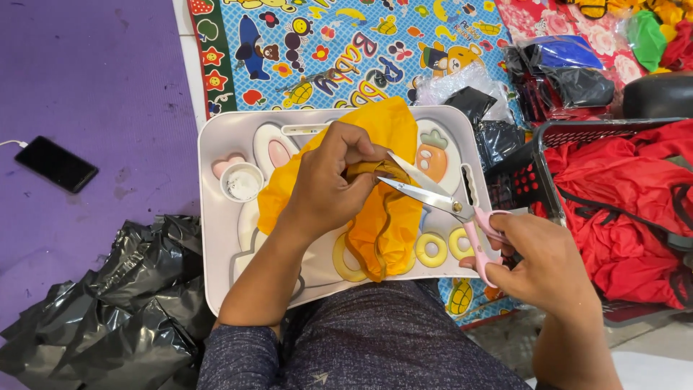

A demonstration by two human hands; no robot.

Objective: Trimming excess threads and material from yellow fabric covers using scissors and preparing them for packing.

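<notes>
— What sort of place am I looking at?

— I'd say a home floor used for piecework sewing: a purple foam mat (94, 87) on the left, a cartoon-printed children's play mat (346, 50) at the far side, a white lap tray (216, 217), a black plastic basket of red cloth (621, 195) on the right, crumpled black plastic bags (123, 310) near left.

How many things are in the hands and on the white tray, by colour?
Orange: 1, the orange cloth, bunched in the left hand.
Pink: 1, the pink-handled scissors, blades open at the cloth, in the right hand.
White: 1, the small white cup set in the tray.
Total: 3
</notes>
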